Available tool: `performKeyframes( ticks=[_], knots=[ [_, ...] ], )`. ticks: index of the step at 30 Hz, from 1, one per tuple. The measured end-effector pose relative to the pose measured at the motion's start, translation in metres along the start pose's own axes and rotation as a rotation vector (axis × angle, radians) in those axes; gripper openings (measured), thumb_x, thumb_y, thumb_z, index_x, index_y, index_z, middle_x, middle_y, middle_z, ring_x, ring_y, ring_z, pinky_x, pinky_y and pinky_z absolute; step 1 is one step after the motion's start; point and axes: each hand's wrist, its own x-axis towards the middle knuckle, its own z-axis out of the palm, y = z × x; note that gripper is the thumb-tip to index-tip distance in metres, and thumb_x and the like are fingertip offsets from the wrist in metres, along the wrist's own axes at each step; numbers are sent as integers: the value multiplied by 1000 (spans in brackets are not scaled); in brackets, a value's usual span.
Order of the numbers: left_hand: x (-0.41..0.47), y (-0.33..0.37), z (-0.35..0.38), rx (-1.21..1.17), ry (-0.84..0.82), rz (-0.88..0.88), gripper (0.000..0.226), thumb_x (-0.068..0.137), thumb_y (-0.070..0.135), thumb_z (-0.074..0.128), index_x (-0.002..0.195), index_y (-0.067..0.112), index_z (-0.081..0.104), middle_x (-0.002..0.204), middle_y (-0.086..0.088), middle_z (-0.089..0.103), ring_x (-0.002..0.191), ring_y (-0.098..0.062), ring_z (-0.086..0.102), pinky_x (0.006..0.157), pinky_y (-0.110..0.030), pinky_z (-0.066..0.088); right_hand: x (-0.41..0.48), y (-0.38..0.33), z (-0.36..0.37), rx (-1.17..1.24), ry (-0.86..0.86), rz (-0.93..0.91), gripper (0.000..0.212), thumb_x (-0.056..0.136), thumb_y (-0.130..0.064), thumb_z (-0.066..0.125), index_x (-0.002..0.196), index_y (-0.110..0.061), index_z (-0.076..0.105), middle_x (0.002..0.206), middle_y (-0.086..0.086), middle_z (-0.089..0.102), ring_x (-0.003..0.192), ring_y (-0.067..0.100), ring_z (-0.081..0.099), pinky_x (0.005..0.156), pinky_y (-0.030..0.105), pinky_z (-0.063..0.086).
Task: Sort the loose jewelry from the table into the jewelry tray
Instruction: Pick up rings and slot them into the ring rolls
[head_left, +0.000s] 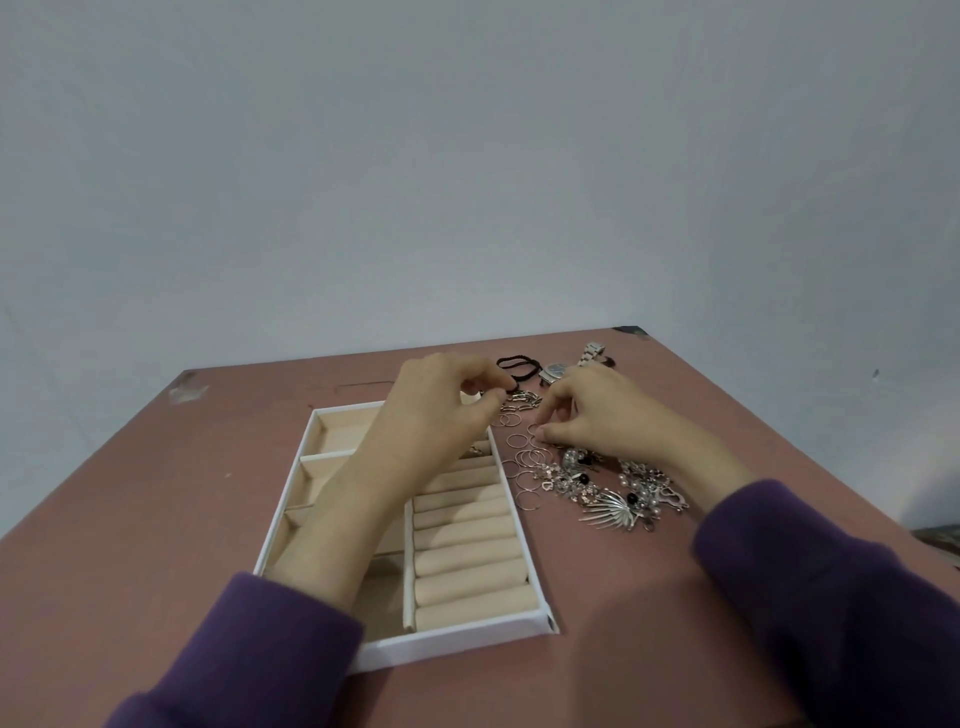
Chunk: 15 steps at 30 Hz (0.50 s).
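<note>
On the reddish table (623, 597) under a pale wall (467, 156), the jewelry tray (457, 642) lies left of your grip, the loose jewelry (597, 486) just nearer than it. Your right hand (597, 415) pinches one thin hoop (533, 429): lift it straight, clear of its neighbours; your left hand (441, 405) curls at silver links (522, 400) beyond, whether gripping I cannot tell. No writing reads.

Plain room, perhaps a home: worn reddish-brown table (130, 519) with chipped corners against a bare pale wall (467, 156)
</note>
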Motion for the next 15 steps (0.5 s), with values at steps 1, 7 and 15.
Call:
performKeyframes(
  ticks=[1,7,15],
  knots=[
    [0,1,0,1,2,-2,17,85,17,60,94,21,73,73,18,60,71,3,51,61,3,32,0,0,0,25,-9,4,7,75,-27,74,79,-21,75,61,-12,61,62,-2,54,57,12,36],
    [-1,1,0,12,-8,12,17,85,16,59,96,19,72,71,19,56,74,0,52,61,5,31,2,2,2,-40,0,-32,7,78,-27,71,73,-22,69,71,-12,51,80,8,44,73,22,37],
    [0,-1,2,15,-1,16,17,85,16,59,96,20,72,79,14,63,80,-3,54,62,5,32,-1,-2,0,-63,29,-102,11,80,-21,65,69,-19,65,70,-11,48,82,10,44,74,23,39]
  ],
)
